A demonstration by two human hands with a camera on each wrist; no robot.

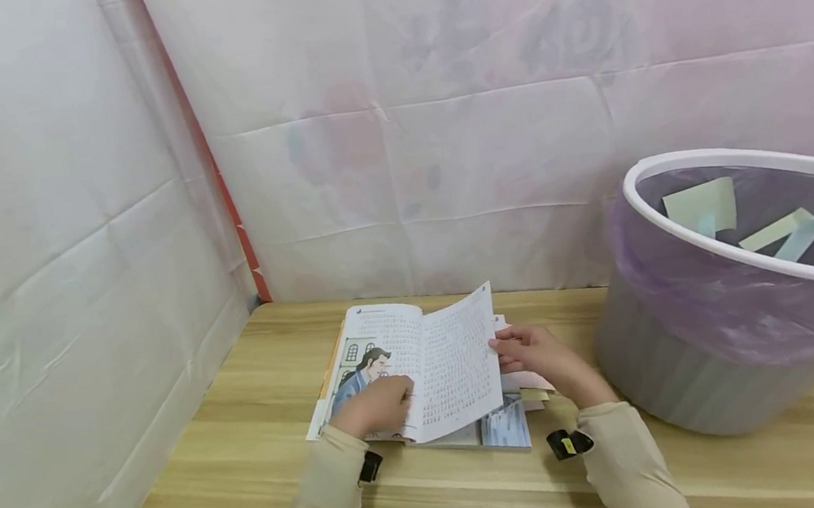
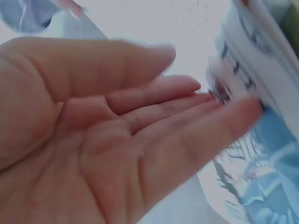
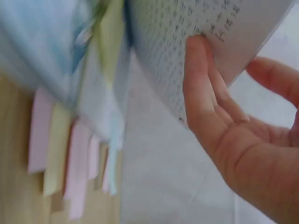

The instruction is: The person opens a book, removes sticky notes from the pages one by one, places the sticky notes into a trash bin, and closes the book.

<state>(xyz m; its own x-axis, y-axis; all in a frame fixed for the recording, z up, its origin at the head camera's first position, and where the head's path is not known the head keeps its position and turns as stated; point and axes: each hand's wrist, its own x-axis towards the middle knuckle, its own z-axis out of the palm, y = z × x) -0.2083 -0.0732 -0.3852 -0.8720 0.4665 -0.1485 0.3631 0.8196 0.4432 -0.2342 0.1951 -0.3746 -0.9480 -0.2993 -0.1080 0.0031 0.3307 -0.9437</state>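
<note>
My left grip, empty with fingers extended, lies over the colour-illustrated left page of an open white paperback book, perhaps to steady it, though I cannot tell how firmly it presses. My right grip pinches the outer edge of a white printed page, presumably to hold it clear of the leaves below; the book lies between both grips on the pale wood-grain table, with pink and yellow paper strips jutting out, likely as markers. Beyond my right grip: purple-lined grey bin, pale paper slips inside.
</note>
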